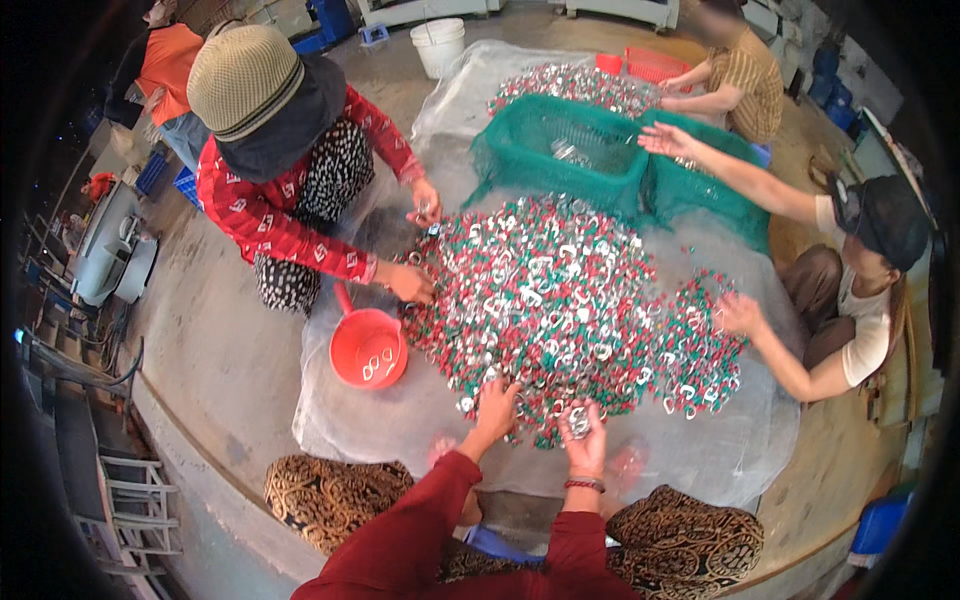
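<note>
A broad heap (pixel 540 290) of small red and green pieces mixed with silvery metal rings lies in front of me. At its near edge my left hand (pixel 494 408) reaches in with fingers bent down and drawn together. A silvery bit shows by its fingertips, but I cannot make out what they grip. Just to the right, my right hand (pixel 587 445) is turned palm up and cupped around several silvery metal rings (pixel 579 422). A red band circles that wrist. Both hands are close to the pile, apart from each other.
The heap rests on a pale sheet (pixel 330 420). A red dipper (pixel 368 350) with a few rings stands left. Green net-lined baskets (pixel 570 150) sit behind. Co-workers crouch left (pixel 330 200), right (pixel 860 290) and far right (pixel 750 80), hands at the piles. A white bucket (pixel 438 48) stands farther back.
</note>
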Motion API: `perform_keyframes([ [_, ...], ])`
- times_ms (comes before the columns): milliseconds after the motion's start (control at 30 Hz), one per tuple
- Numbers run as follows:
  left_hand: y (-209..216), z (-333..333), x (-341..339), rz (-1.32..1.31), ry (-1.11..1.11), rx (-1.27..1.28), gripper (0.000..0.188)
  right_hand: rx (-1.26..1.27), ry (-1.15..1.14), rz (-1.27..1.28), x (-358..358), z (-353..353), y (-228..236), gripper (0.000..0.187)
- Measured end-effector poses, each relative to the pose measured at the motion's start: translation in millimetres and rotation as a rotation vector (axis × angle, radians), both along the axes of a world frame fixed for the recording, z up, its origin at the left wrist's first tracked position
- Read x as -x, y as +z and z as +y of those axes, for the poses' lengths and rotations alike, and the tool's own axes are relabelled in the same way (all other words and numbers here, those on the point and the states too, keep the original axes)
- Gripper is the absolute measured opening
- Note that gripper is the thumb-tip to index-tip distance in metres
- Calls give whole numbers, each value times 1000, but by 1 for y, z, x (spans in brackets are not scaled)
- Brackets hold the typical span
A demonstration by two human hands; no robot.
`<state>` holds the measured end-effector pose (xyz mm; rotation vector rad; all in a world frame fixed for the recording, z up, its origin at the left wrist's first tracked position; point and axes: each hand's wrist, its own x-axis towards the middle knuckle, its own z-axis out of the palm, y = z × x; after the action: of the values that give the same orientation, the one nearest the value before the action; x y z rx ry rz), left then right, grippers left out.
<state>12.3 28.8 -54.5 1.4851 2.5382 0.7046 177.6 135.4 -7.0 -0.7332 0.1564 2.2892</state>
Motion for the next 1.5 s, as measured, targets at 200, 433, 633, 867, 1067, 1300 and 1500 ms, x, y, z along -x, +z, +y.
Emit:
perform_keyframes([
  [200, -35, 13, -49, -241, 511, -283, 39, 1, -63, 73, 47, 107, -12, 18],
  [433, -13, -3, -22, -353, 547, -274, 35, -230, 216, 233, 186, 315, 173, 76],
  [633, -24, -7, -11, -788, 619, -296, 19, -432, 84, -646, 76, 232, 116, 42],
  [867, -18, -1, -47, -332, 280, -73, 29, -224, -102, -683, -24, 160, 3, 35],
  [1067, -33, 17, -48, -211, 183, 73, 29, -823, 621, -1185, -55, 57, -54, 23],
  [1300, -29, -5, -16, -503, 236, 69, 15, -1032, 431, -1549, -42, 12, -82, 35],
  [1500, -19, 24, -18, -2, -29, 95, 33, -849, 120, -1245, -42, 23, -65, 31],
])
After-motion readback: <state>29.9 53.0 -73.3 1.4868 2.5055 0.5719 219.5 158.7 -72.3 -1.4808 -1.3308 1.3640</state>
